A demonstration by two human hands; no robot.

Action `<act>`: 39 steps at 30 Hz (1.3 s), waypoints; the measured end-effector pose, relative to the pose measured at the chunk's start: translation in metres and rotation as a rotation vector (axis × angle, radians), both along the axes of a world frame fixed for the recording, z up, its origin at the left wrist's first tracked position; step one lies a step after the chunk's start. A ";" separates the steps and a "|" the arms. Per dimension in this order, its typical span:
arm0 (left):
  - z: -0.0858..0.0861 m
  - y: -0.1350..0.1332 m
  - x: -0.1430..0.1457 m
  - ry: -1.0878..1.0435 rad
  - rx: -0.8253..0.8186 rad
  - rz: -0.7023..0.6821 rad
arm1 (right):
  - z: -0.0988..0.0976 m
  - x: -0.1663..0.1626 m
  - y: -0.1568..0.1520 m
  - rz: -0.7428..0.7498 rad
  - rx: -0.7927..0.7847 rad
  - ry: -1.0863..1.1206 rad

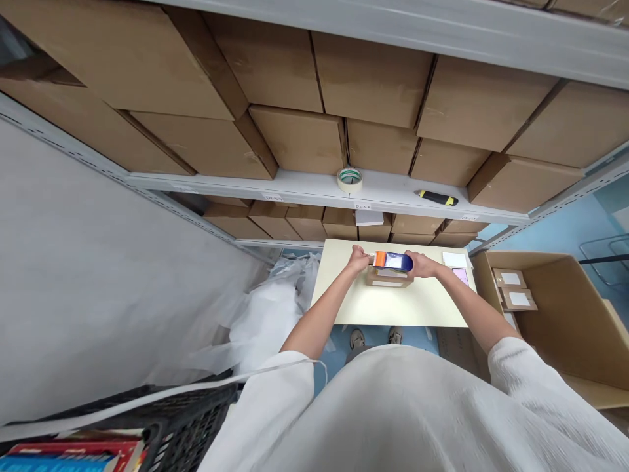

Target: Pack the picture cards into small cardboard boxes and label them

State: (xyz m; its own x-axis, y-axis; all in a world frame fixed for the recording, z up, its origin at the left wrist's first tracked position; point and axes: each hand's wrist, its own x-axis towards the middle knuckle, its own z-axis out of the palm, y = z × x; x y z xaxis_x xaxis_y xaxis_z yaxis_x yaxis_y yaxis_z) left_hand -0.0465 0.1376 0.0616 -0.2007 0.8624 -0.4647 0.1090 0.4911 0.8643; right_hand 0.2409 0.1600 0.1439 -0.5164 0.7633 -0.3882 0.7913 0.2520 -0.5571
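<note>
A small cardboard box (388,280) with a white label on its near side stands on the cream tabletop (393,308) in front of me. Above it, an orange and blue tape dispenser (393,261) lies across the box's top and hides most of it. My right hand (419,264) is closed around the blue end of the dispenser. At the box's far left end, the fingers of my left hand (360,257) are closed on its edge; the exact hold is partly hidden.
Shelves of cardboard boxes rise ahead. A tape roll (350,179) and a utility knife (436,197) lie on the shelf edge. A phone (460,276) rests at the table's right. An open carton (565,314) stands right; white plastic wrap (270,308) and a black crate (187,419) are left.
</note>
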 end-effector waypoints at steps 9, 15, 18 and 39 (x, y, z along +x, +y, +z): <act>-0.024 -0.004 -0.050 0.005 -0.011 0.088 | 0.024 0.002 0.015 0.117 0.045 -0.186; -0.047 -0.012 -0.054 0.012 0.006 0.135 | 0.016 0.000 0.015 0.143 0.066 -0.275; -0.061 -0.014 -0.051 0.016 0.009 0.161 | 0.008 -0.004 0.016 0.167 0.075 -0.314; -0.108 -0.020 0.007 -0.017 -0.175 0.101 | 0.005 -0.013 0.013 0.073 0.072 -0.423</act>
State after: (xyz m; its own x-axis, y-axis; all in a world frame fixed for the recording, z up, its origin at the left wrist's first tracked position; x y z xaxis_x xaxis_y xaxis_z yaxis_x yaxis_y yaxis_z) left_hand -0.0398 0.1174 -0.0460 -0.2728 0.7439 -0.6101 0.0374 0.6418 0.7659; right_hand 0.2278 0.1730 0.1486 -0.3767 0.7636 -0.5244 0.9249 0.3417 -0.1668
